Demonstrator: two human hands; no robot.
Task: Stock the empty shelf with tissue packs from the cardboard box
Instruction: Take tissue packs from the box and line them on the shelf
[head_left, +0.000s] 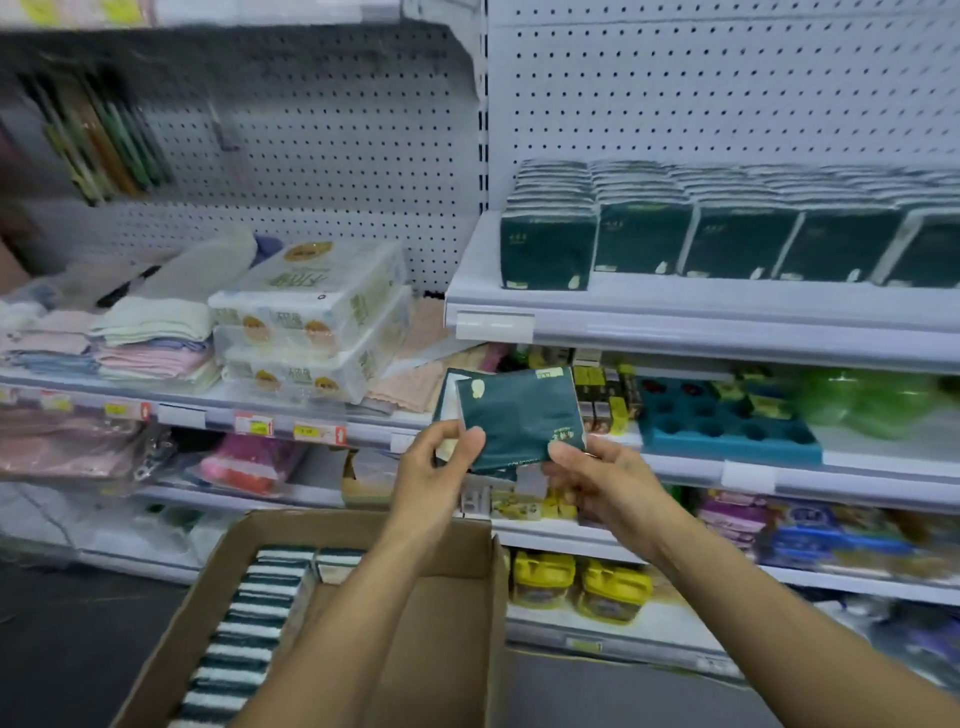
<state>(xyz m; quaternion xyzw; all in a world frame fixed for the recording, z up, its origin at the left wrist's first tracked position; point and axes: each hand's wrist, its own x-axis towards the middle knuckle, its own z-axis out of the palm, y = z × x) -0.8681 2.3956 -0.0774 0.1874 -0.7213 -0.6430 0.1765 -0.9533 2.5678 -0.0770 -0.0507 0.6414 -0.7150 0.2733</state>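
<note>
At frame centre, the left hand (441, 457) and right hand (597, 475) are pinching soft, light dark-green plastic-wrapped tissue packs (519, 415) by their lower corners; edges look best for gripping.

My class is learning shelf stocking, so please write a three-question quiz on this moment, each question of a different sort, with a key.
1. True or false: both hands hold dark green tissue packs.
2. Where do the stocked tissue packs stand? A. on the white shelf at upper right B. on the floor C. on the folded towels
3. Fill in: the remaining packs line the ___ side of the cardboard box.

Key: 1 true: left hand, right hand. 2 A. 3 left.
</note>
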